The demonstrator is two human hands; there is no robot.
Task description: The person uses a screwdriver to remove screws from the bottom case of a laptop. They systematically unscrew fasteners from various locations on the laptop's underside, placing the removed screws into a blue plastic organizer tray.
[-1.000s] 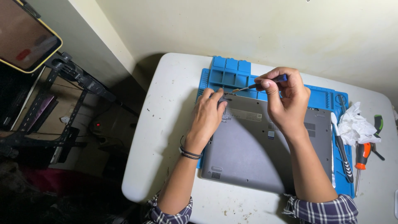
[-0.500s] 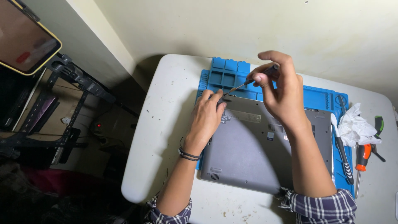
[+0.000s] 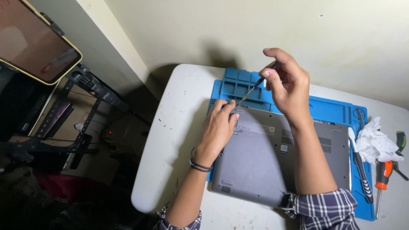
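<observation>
A grey laptop [image 3: 272,166] lies bottom side up on a blue work mat [image 3: 251,87] on a white table [image 3: 179,140]. My left hand [image 3: 219,127] rests flat on the laptop's far left corner, fingers by the rubber foot. My right hand [image 3: 287,83] is raised above the mat's compartments and pinches a thin screwdriver [image 3: 254,85] by its handle. The screwdriver slants down to the left, and its tip meets the laptop's far left corner beside my left fingertips.
At the table's right lie a white-and-black tool [image 3: 360,164], crumpled white tissue [image 3: 377,140], an orange-handled screwdriver [image 3: 381,179] and a green-and-black tool [image 3: 399,142]. A phone [image 3: 34,40] on a black stand [image 3: 85,85] is at the upper left, beyond the table's edge.
My right hand has lifted up and away from the laptop, tilting the screwdriver steeper with its tip still at the far left corner. My left hand has stayed in place.
</observation>
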